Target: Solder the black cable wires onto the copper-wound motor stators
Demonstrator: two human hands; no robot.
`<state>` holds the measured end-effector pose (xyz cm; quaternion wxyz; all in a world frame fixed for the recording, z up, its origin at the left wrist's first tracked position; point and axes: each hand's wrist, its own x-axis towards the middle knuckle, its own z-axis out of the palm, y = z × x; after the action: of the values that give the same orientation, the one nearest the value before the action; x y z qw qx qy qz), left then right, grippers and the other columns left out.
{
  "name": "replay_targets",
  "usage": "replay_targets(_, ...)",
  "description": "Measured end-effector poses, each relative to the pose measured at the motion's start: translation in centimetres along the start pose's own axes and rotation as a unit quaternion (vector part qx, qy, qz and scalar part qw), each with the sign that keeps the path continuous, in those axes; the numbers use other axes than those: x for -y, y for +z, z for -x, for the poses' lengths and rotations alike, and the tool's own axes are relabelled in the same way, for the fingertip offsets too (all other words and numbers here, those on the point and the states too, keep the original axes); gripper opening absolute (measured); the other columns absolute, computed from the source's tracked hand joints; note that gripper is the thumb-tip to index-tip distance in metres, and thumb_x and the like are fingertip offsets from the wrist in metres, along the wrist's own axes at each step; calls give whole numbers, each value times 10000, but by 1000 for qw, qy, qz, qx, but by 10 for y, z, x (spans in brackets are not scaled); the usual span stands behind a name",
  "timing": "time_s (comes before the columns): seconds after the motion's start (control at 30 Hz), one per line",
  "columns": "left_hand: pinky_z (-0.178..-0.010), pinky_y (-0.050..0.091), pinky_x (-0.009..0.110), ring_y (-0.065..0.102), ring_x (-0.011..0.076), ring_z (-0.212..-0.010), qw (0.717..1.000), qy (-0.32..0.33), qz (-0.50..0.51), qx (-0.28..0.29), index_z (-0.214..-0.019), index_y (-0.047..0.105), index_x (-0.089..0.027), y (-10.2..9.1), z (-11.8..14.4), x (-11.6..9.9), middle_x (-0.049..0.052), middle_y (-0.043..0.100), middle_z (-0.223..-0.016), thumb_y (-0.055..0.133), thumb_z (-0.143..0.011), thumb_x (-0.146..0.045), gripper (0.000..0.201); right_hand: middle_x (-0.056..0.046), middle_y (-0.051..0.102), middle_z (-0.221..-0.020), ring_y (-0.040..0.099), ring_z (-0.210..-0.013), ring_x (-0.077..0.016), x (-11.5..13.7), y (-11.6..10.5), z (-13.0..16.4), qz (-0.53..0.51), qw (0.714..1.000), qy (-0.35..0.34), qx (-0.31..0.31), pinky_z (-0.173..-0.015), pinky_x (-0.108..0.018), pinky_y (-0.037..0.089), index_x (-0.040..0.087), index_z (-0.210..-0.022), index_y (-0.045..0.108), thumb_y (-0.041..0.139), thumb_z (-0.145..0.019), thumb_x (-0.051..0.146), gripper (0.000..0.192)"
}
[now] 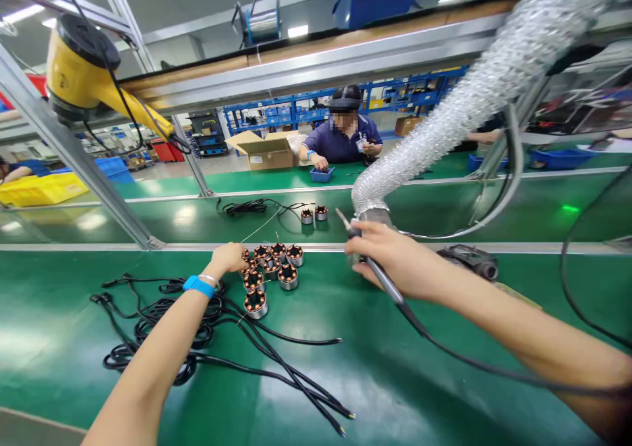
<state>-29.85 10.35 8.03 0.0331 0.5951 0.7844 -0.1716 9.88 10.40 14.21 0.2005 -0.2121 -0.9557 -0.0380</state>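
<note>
Stator cluster (272, 270) touching left hand (228, 258).

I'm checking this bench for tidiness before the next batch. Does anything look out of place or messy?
The black cables lie in a loose tangle on the green mat, with ends splayed toward the near edge. Two stators sit apart on the belt from the cluster of stators at the left hand. Nothing looks spilled or damaged.

A yellow tool (89, 77) hangs far left. A silver duct (474, 97) runs from upper right down to centre. 2 stators (314, 214) sit on the far belt (197, 219). Beyond, a seated person (343, 137) works beside a cardboard box (266, 150); yellow bin (39, 188) at far left.
</note>
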Motion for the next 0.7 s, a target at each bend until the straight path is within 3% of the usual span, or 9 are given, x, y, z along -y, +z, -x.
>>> replay_targets(0.07,-770,497,315,649,257,-963,1000,-22,-7,-21,-941,683,-148,-3,18,2,134,675,-1028,557,-774,-366,302,-103,602,-997,443,-1266,-265,11,4,42,-37,995,-48,-75,-1081,-423,389,160,-1024,557,525,-881,150,147)
replay_targets(0.17,-724,482,317,649,297,-979,996,-56,-22,-67,-962,668,-175,-18,49,4,133,683,-1022,456,-807,-395,342,-70,595,-900,515,-1174,-220,22,15,91,-60,989,-42,-128,-1071,-384,407,161,-1010,539,527,-873,99,151)
replay_targets(0.3,-678,453,348,644,343,-950,991,-86,-5,-107,-1083,668,-218,-46,88,-13,132,685,-1031,349,-852,-576,532,-84,644,-1020,582,-1069,-183,21,41,123,-75,972,-28,-222,-953,-333,483,154,-1093,547,498,-874,43,251)
replay_targets(0.37,-693,444,344,640,344,-951,989,-77,-8,-130,-1148,659,-245,-56,105,-38,101,693,-1023,378,-837,-595,546,-100,644,-1121,616,-968,-165,16,58,131,-81,961,-17,-265,-832,-302,520,162,-1171,544,497,-886,56,308)
replay_targets(0.47,-705,440,329,651,304,-937,989,2,5,-148,-1106,672,-259,-57,125,-93,81,700,-998,437,-812,-536,468,-77,665,-1100,642,-853,-127,10,85,138,-98,946,-4,-309,-749,-260,528,176,-1200,527,475,-899,57,327)
replay_targets(0.6,-721,442,303,659,263,-923,982,136,38,-126,-939,697,-259,-37,137,-177,43,706,-951,494,-773,-451,325,-49,681,-1016,657,-830,-118,10,105,149,-105,935,12,-338,-736,-244,534,180,-1110,520,482,-911,87,223)
replay_targets(0.7,-675,434,308,661,286,-847,976,181,53,-108,-789,670,-196,-19,141,-228,86,695,-859,514,-754,-456,305,-50,686,-963,655,-776,-118,16,104,159,-103,935,38,-336,-710,-237,535,182,-1064,519,509,-901,107,180)
